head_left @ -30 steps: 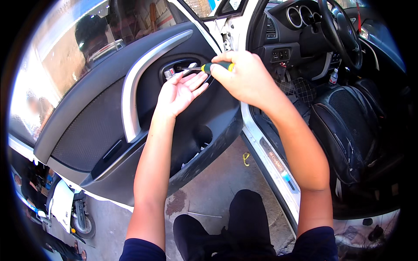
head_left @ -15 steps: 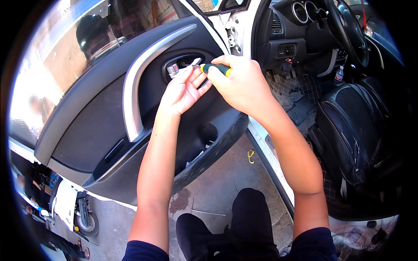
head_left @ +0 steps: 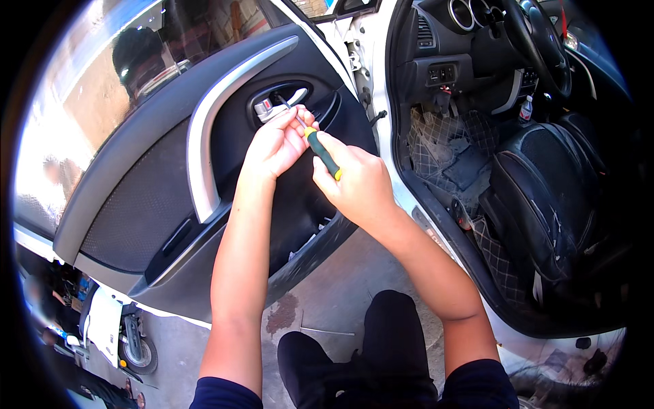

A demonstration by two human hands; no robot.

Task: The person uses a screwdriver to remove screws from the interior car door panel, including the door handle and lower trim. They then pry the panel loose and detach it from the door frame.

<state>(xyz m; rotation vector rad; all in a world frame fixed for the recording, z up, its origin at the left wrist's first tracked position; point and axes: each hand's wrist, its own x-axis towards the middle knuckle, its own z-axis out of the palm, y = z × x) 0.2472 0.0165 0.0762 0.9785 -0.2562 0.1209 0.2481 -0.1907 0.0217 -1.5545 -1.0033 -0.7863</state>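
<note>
My right hand (head_left: pixel 357 178) is wrapped round the green and yellow handle of a screwdriver (head_left: pixel 322 155). The thin shaft slants up and left into the dark recess of the inner door handle (head_left: pixel 300 95) on a black car door panel (head_left: pixel 153 184). Close below that recess, my left hand (head_left: pixel 274 144) has its curled fingers on the shaft near the tip. A silver lever and a grey piece with a red mark (head_left: pixel 263 108) sit in the recess. Where exactly the tip rests is hard to make out.
A curved silver grab handle (head_left: pixel 202 146) stands out from the panel. On the right are the car's black seat (head_left: pixel 541 198), steering wheel (head_left: pixel 538 48) and a small bottle (head_left: pixel 526 109). A thin rod (head_left: pixel 328 332) lies on the ground. At lower left stands a white scooter (head_left: pixel 105 320) near people.
My right hand has moved down and slightly left, swinging the screwdriver from nearly level to a steep slant. My left fingers have curled in toward the shaft.
</note>
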